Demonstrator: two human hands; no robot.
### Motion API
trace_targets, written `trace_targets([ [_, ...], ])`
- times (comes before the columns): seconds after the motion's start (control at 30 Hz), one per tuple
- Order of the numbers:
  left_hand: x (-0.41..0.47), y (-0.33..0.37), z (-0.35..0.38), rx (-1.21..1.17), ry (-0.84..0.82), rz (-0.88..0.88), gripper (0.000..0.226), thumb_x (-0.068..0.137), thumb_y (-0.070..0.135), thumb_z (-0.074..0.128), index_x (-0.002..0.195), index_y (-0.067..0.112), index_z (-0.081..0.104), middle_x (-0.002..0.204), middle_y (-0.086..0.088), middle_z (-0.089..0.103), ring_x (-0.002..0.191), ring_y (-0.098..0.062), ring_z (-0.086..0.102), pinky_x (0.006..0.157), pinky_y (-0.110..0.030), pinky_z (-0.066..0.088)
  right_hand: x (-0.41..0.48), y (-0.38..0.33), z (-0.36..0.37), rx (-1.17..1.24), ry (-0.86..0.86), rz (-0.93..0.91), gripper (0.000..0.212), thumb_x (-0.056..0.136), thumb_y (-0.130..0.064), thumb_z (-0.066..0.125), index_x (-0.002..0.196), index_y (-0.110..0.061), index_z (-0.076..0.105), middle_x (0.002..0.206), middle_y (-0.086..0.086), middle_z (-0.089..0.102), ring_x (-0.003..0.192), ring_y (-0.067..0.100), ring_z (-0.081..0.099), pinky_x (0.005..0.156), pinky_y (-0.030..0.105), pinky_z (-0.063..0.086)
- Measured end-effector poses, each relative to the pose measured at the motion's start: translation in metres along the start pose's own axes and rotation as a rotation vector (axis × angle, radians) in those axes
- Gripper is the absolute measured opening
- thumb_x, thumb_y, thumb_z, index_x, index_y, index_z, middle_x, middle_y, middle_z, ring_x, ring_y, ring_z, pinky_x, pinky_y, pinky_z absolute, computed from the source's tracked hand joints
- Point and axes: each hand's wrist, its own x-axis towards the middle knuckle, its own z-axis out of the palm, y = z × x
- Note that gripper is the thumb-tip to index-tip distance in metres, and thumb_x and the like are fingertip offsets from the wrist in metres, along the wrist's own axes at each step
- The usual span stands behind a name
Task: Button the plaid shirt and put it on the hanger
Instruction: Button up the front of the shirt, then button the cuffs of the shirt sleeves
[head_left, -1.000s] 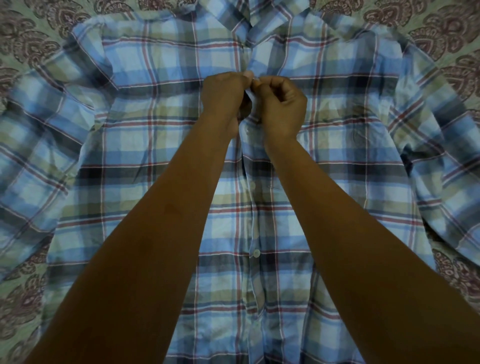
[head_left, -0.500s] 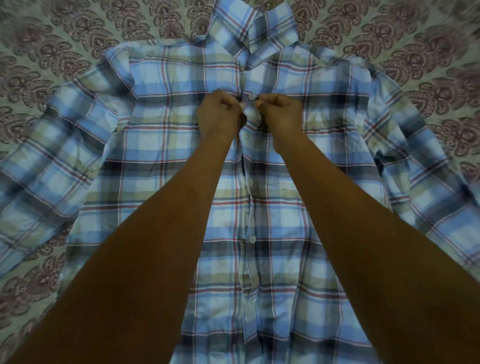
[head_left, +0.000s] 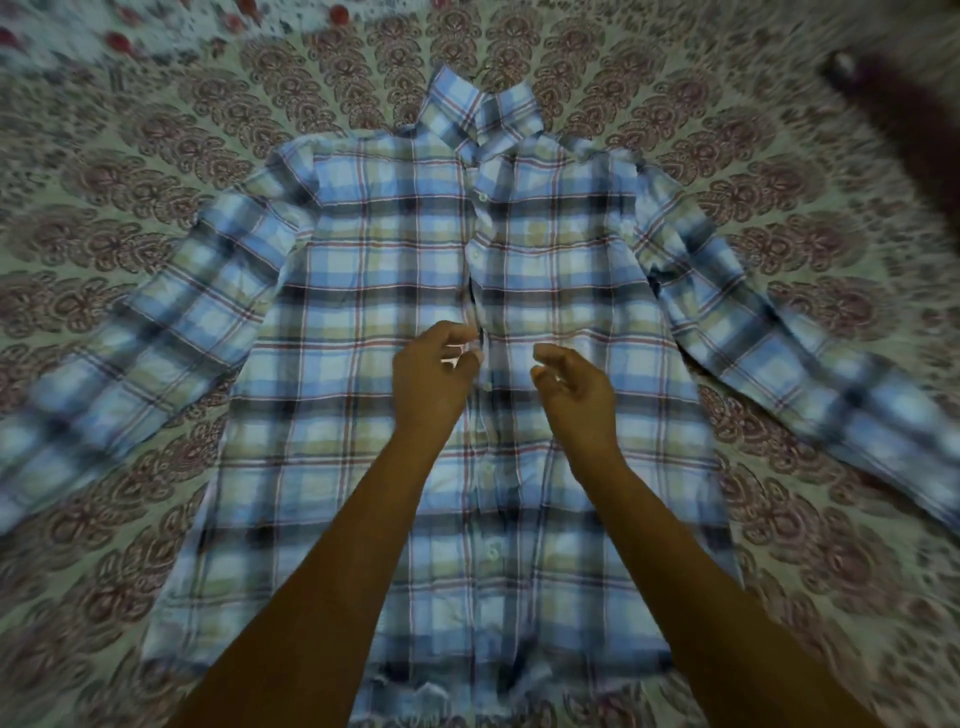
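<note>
The blue, green and red plaid shirt (head_left: 374, 291) lies flat, front up, on a patterned bedsheet, its sleeves spread to both sides and its collar (head_left: 480, 111) at the far end. White buttons run down the middle placket (head_left: 488, 467). My left hand (head_left: 434, 379) hovers at mid-chest with loosely curled fingers, its fingertips at the placket's edge and holding nothing that I can make out. My right hand (head_left: 569, 387) hangs just right of the placket, fingers loosely curled and empty. No hanger can be made out.
The paisley bedsheet (head_left: 156, 156) covers the whole surface around the shirt. A dark, blurred object (head_left: 893, 114) lies at the far right corner. A differently printed cloth with red dots (head_left: 119, 31) shows at the far left.
Both hands let go of the upper placket near the collar and drew back to mid-chest. The view pulled back, so the whole shirt and more bedsheet show.
</note>
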Motion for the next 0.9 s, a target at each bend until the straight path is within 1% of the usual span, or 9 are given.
trace_targets([
  [0.07, -0.027, 0.015, -0.006, -0.029, -0.031, -0.021, 0.014, 0.083, 0.004, 0.064, 0.097, 0.008, 0.066, 0.102, -0.007, 0.068, 0.085, -0.013, 0.06, 0.071, -0.002, 0.044, -0.032, -0.006, -0.019, -0.019, 0.018, 0.01, 0.025, 0.091, -0.007, 0.054, 0.114, -0.004, 0.062, 0.116, 0.007, 0.063, 0.105, 0.012, 0.055, 0.091, 0.016, 0.043],
  [0.13, -0.055, 0.029, -0.012, -0.037, -0.096, -0.066, 0.016, 0.084, 0.006, 0.064, 0.1, 0.008, 0.066, 0.105, -0.009, 0.067, 0.091, -0.018, 0.061, 0.082, -0.022, 0.051, -0.063, -0.012, -0.038, -0.031, 0.046, 0.041, 0.025, 0.092, -0.009, 0.053, 0.115, -0.005, 0.062, 0.11, 0.002, 0.062, 0.103, 0.012, 0.055, 0.09, 0.013, 0.045],
  [0.2, -0.08, 0.039, -0.013, -0.02, -0.191, -0.085, 0.018, 0.084, 0.008, 0.065, 0.102, 0.008, 0.065, 0.107, -0.007, 0.065, 0.097, -0.019, 0.06, 0.087, -0.031, 0.049, -0.088, -0.009, -0.057, -0.015, 0.058, 0.072, 0.025, 0.093, -0.012, 0.053, 0.115, -0.006, 0.061, 0.114, 0.007, 0.063, 0.105, 0.016, 0.057, 0.098, 0.03, 0.047],
  [0.3, -0.111, 0.045, -0.01, 0.026, -0.261, -0.093, 0.025, 0.083, 0.011, 0.068, 0.107, 0.01, 0.064, 0.113, -0.007, 0.065, 0.101, -0.017, 0.059, 0.088, -0.029, 0.046, -0.118, -0.003, -0.081, -0.008, 0.103, 0.126, 0.025, 0.093, -0.013, 0.054, 0.116, -0.006, 0.061, 0.121, 0.012, 0.062, 0.11, 0.02, 0.057, 0.101, 0.038, 0.045],
  [0.43, -0.148, 0.065, 0.017, 0.026, -0.346, -0.112, 0.036, 0.083, 0.012, 0.068, 0.117, 0.012, 0.058, 0.119, -0.004, 0.062, 0.105, -0.018, 0.055, 0.088, -0.025, 0.04, -0.143, 0.016, -0.128, 0.034, 0.185, 0.211, 0.025, 0.093, -0.011, 0.053, 0.115, -0.005, 0.061, 0.119, 0.019, 0.062, 0.113, 0.03, 0.057, 0.094, 0.028, 0.042],
  [0.53, -0.162, 0.078, 0.047, 0.081, -0.403, -0.098, 0.037, 0.084, 0.012, 0.067, 0.119, 0.011, 0.057, 0.12, -0.007, 0.061, 0.107, -0.02, 0.054, 0.087, -0.024, 0.039, -0.148, 0.038, -0.161, 0.079, 0.245, 0.282, 0.026, 0.092, -0.009, 0.051, 0.117, -0.007, 0.058, 0.119, 0.016, 0.061, 0.109, 0.027, 0.057, 0.088, 0.031, 0.044],
  [0.6, -0.171, 0.091, 0.076, 0.118, -0.438, -0.062, 0.036, 0.084, 0.011, 0.067, 0.119, 0.011, 0.058, 0.121, -0.007, 0.061, 0.107, -0.019, 0.055, 0.086, -0.022, 0.039, -0.148, 0.053, -0.19, 0.091, 0.27, 0.32, 0.028, 0.092, -0.01, 0.05, 0.12, -0.008, 0.055, 0.113, 0.016, 0.062, 0.103, 0.026, 0.058, 0.085, 0.03, 0.045],
  [0.7, -0.183, 0.113, 0.123, 0.164, -0.478, -0.02, 0.033, 0.084, 0.01, 0.066, 0.116, 0.01, 0.06, 0.12, -0.008, 0.062, 0.109, -0.023, 0.056, 0.085, -0.022, 0.038, -0.145, 0.078, -0.239, 0.108, 0.35, 0.339, 0.03, 0.09, -0.009, 0.053, 0.12, -0.008, 0.055, 0.119, 0.014, 0.06, 0.106, 0.026, 0.057, 0.092, 0.038, 0.048],
  [0.9, -0.208, 0.155, 0.231, 0.285, -0.599, 0.067, 0.03, 0.083, 0.005, 0.063, 0.113, 0.009, 0.062, 0.116, -0.012, 0.064, 0.109, -0.025, 0.058, 0.089, -0.025, 0.04, -0.133, 0.128, -0.341, 0.087, 0.382, 0.384, 0.031, 0.09, -0.009, 0.051, 0.121, -0.009, 0.054, 0.12, 0.014, 0.059, 0.103, 0.027, 0.057, 0.091, 0.044, 0.047],
])
